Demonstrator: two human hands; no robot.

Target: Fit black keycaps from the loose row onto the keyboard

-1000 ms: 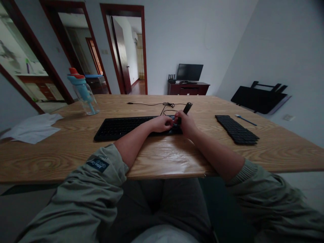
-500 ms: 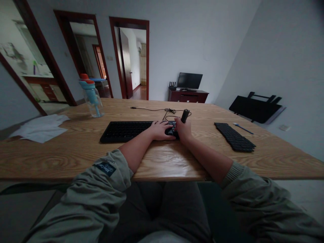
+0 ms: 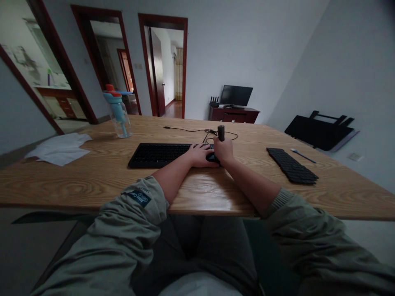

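Note:
A black keyboard (image 3: pixel 154 154) lies on the wooden table in front of me. My left hand (image 3: pixel 201 156) rests palm down across its right part, fingers spread. Beside it, my right hand (image 3: pixel 224 150) is closed around the upright thick black handle (image 3: pixel 221 132) of a tool. The tool's lower end is hidden by my hands, over the right end of the keyboard. Behind the keyboard a thin black cable (image 3: pixel 210 131) lies partly coiled.
To the right are a dark block of what looks like keycaps (image 3: pixel 291 166) and a small blue-handled brush (image 3: pixel 304 156). A clear bottle (image 3: pixel 119 117) with a blue and red lid stands at the back left, near white cloth or paper (image 3: pixel 60 149). The table's front edge (image 3: pixel 210 213) is close to me.
The view has shifted slightly, so the table items appear a little further right. The black handle in my right hand has gone from leaning right to nearly upright. My left hand stays on the keyboard.

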